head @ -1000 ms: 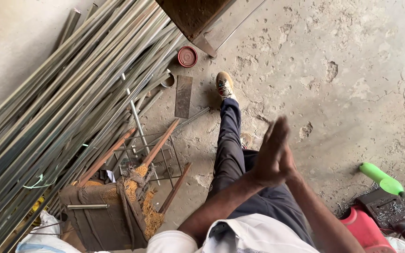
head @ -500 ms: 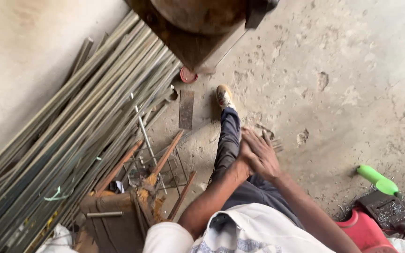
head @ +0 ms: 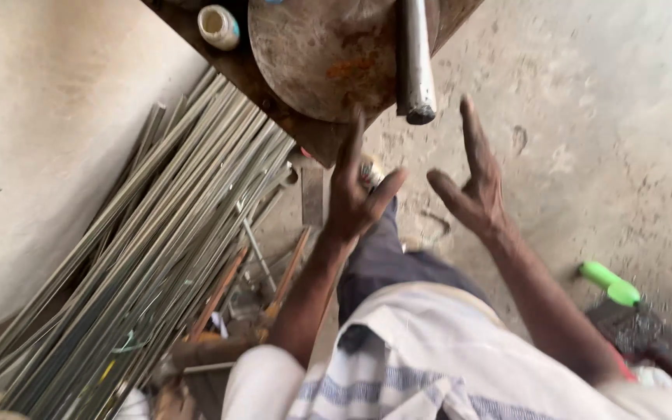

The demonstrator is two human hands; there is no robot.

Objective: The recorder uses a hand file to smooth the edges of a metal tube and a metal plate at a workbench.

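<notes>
Half a second earlier the two hands were pressed together low over the lap, and a second ago they were joined palm to palm; now they have come apart and risen toward the dark, rusty surface (head: 305, 132) at the top of the view, which fills far more of the frame than before as the head camera has tipped forward. The left hand (head: 355, 194) is lifted with its fingers (head: 351, 144) spread and loosely extended, the index reaching up so that its tip lies at the lower rim of the round rusted metal disc (head: 328, 54) that sits on the surface; whether it truly touches the rim cannot be told. The thumb sticks out to the side and the hand holds nothing. The right hand (head: 472, 194) is also open and empty, its fingers (head: 472, 132) splayed, one pointing up just beside the lower end of the grey steel rod (head: 414, 54) that slopes down over the disc, near it but apart. A small white jar (head: 218, 26) stands on the surface left of the disc. Below the surface a bundle of long thin metal bars (head: 157, 257) lies slanting along the concrete floor (head: 585, 101), and a bright green handle (head: 610, 281) lies at the right, well apart from both hands.
</notes>
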